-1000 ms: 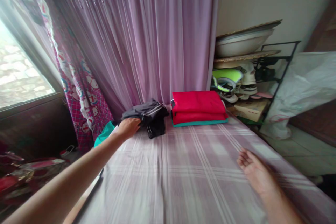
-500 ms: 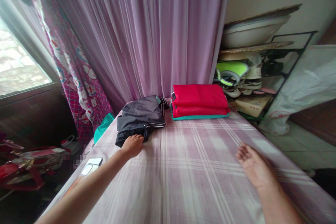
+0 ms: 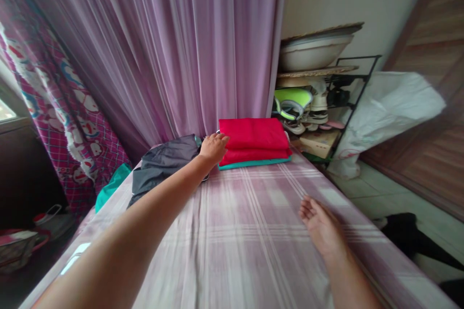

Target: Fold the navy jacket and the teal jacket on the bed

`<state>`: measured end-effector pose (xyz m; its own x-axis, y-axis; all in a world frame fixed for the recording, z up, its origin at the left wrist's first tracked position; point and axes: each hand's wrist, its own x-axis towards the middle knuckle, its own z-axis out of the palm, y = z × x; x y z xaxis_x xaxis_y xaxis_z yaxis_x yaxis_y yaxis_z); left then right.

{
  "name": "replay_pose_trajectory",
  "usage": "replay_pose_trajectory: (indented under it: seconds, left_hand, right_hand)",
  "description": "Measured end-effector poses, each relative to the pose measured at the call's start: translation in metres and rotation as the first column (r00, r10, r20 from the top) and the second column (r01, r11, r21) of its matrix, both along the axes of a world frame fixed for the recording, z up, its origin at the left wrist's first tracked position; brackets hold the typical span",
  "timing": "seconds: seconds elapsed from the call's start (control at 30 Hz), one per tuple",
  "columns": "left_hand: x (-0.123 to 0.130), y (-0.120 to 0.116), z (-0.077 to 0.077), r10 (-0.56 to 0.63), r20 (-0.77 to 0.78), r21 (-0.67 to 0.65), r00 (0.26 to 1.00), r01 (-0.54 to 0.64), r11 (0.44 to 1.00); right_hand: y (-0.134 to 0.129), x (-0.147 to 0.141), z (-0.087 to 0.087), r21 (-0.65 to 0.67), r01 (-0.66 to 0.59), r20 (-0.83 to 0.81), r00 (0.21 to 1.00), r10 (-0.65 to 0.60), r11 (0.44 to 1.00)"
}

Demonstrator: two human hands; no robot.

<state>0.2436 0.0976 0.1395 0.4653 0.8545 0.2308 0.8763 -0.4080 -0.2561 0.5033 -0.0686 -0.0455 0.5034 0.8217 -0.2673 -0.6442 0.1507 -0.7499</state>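
My left hand (image 3: 214, 148) reaches far across the bed to the left edge of a folded stack of red cloth (image 3: 253, 135). Its fingers are stretched over that edge and seem to touch it; nothing shows in its grip. Teal cloth (image 3: 259, 161) forms the bottom layer of the stack. A dark grey garment with white piping (image 3: 165, 157) lies left of the stack, partly hidden by my left forearm. My right hand (image 3: 321, 224) rests palm up near the right side of the bed, fingers loosely curled and holding nothing.
A plaid sheet (image 3: 232, 231) covers the bed. Purple curtains (image 3: 188, 48) hang behind it. On the right stands a rack (image 3: 357, 99) with shoes and basins, beside a white plastic bag (image 3: 384, 111). A phone (image 3: 74, 258) and teal cloth (image 3: 112, 186) lie at the left edge.
My left hand has left the dark grey garment and moved right and away from me to the red stack. The view has turned right. My right hand keeps much the same pose.
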Motion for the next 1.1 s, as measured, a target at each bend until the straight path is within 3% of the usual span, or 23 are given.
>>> replay_pose_trajectory:
  seconds: [0.2,0.37,0.47,0.6,0.7,0.8,0.87,0.9,1.03,1.1]
  left_hand:
    - [0.024,0.031,-0.01,-0.008,-0.063,-0.018,0.998,0.007,1.0]
    - [0.016,0.015,0.001,-0.057,-0.109,-0.011,0.992,0.056,0.998]
    - [-0.004,-0.023,0.0,-0.131,-0.152,-0.043,0.98,0.126,0.991]
    - [-0.057,-0.098,-0.03,-0.268,-0.242,-0.273,0.932,0.2,0.941]
    - [-0.102,-0.157,-0.053,-0.339,-0.217,-0.475,0.915,0.205,0.856]
    - [-0.125,-0.192,-0.051,-0.305,-0.123,-0.643,0.944,0.158,0.749]
    - [-0.124,-0.193,-0.038,-0.253,-0.081,-0.686,0.964,0.13,0.716]
    - [-0.12,-0.187,-0.032,-0.219,-0.068,-0.668,0.973,0.119,0.734]
    - [-0.099,-0.138,-0.025,-0.068,0.002,-0.374,0.998,0.063,0.925]
    - [-0.093,-0.113,-0.033,0.006,0.006,-0.34,1.0,-0.003,0.94]
  right_hand:
    - [0.0,0.0,0.0,0.014,0.001,-0.003,1.0,-0.001,1.0]
    - [0.001,0.0,-0.001,0.038,0.015,-0.012,1.0,-0.015,0.999]
    - [0.001,0.0,0.0,0.04,0.013,-0.034,0.999,-0.012,0.999]
    - [0.0,0.004,0.002,0.062,0.024,-0.08,0.997,-0.019,0.998]
    - [0.0,0.007,0.002,0.055,0.044,-0.12,0.992,-0.037,0.998]
    - [0.001,0.006,0.001,0.038,0.03,-0.076,0.997,-0.027,0.999]
    - [0.002,0.003,0.0,0.032,0.019,-0.038,0.999,-0.018,0.999]
    - [0.003,0.002,-0.001,0.029,0.017,-0.026,1.0,-0.016,0.999]
    - [0.004,0.002,-0.002,0.042,0.003,0.019,1.0,-0.004,0.999]
    - [0.004,0.003,-0.003,0.058,-0.008,0.032,0.999,0.006,0.998]
